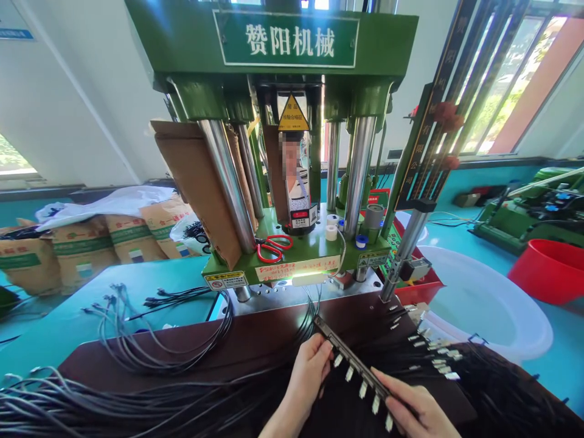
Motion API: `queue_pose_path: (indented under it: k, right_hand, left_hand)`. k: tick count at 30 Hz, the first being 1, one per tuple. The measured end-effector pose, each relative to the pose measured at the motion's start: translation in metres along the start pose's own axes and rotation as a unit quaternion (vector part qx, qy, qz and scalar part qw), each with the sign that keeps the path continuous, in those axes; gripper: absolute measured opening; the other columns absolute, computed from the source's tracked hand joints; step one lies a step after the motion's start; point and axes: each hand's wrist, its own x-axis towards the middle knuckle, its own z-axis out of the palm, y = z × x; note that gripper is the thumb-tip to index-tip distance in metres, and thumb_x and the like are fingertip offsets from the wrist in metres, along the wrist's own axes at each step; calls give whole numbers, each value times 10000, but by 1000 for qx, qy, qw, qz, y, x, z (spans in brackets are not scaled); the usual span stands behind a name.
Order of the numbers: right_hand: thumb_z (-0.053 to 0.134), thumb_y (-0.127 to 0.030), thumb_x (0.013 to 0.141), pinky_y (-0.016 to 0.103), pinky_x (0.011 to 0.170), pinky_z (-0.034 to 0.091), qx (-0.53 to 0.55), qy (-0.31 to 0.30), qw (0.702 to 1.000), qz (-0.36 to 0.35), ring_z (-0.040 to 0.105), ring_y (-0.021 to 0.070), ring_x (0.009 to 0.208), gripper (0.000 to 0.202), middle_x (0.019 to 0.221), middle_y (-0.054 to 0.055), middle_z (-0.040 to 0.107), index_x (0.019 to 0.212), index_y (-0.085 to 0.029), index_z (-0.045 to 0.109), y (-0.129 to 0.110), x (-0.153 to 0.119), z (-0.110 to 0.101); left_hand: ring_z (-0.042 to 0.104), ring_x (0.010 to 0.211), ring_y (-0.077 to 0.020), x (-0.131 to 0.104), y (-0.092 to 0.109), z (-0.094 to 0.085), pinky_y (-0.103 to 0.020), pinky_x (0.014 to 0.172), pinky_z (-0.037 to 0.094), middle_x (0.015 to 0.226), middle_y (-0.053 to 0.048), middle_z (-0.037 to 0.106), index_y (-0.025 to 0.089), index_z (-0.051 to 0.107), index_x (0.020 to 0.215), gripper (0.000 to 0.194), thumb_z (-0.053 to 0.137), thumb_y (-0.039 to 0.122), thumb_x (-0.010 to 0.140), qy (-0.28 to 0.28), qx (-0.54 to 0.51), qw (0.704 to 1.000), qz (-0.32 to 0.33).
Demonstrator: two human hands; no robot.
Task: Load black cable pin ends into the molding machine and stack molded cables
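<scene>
A long dark metal bar (pixel 349 354) runs slantwise between my two hands above the brown tabletop. Several silvery cable plugs (pixel 363 389) stick out along its lower side. My left hand (pixel 306 372) pinches the bar near its far end, thumb on top. Around the near end are the closed fingers of my right hand (pixel 410 401), next to the last plugs. Black cables (pixel 303 325) lie behind the bar and lead toward the press; how they join the bar is hidden.
A green press (pixel 296 252) stands ahead, with red-handled scissors (pixel 274 248) and tape rolls (pixel 332 231) on its ledge. Cable bundles cover the table's left (pixel 137 389); loose plugs (pixel 440 353) lie at right. Beyond are a white tub (pixel 493 304), red bucket (pixel 550 267) and paper sacks (pixel 82 243).
</scene>
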Motion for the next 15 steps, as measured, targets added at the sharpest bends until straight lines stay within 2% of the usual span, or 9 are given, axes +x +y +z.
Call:
queue_pose_path:
  k: [3,5,7,9,11,12,14,15]
  right_hand:
    - [441,-433,849,284,764,480,-44,-4,999,-8,609,191,775,430,869,58,684,1225,-252,545,-3,-6,-6]
    - [443,-445,843,289,789,475,-32,-10,999,2,605,203,830,430,926,66,677,1204,-245,563,-4,-9,-10]
    - [425,-475,838,258,658,495,7,-16,999,39,601,173,682,453,791,58,668,1169,-209,584,-5,-6,-15]
    - [406,-506,826,206,425,422,57,-19,993,99,499,108,436,501,604,8,587,1159,-165,561,-4,3,-22]
    - [388,-501,823,175,300,281,87,-18,985,145,359,59,308,514,525,-47,492,1169,-141,508,-3,19,-29]
    - [373,-477,831,168,280,237,89,-17,984,156,315,46,283,493,518,-64,466,1172,-139,482,-4,28,-31]
    - [325,-382,854,161,279,231,52,-13,986,160,305,45,276,402,519,-75,457,1147,-143,461,-8,42,-33]
    - [305,-322,858,161,293,257,1,-3,989,145,333,51,289,352,525,-68,475,1110,-144,475,-11,46,-31]
  left_hand:
    - [205,320,-18,3,0,4,-187,328,113,450,101,311,201,361,596,432,477,611,664,-10,21,1000,13]
    - [228,339,-24,5,2,7,-195,345,133,479,91,322,204,348,591,410,457,588,686,-14,44,999,23]
    - [269,363,-47,3,5,8,-205,367,176,466,83,325,201,374,593,370,434,537,735,-18,72,997,34]
    - [392,440,-89,-2,7,6,-218,432,287,492,49,418,181,483,693,310,422,473,780,-12,125,990,60]
    - [519,589,-132,-12,9,0,-260,581,406,714,-24,584,164,530,977,323,426,412,798,19,226,968,109]
    - [562,666,-151,-19,9,-3,-289,658,435,891,-63,611,171,480,1120,389,425,384,800,39,287,947,138]
    - [608,736,-170,-34,9,-9,-309,694,467,1141,-97,557,204,436,1211,442,414,341,791,71,386,900,190]
    - [623,743,-172,-42,9,-11,-290,644,479,1151,-82,563,227,476,1181,411,407,327,789,78,410,885,207]
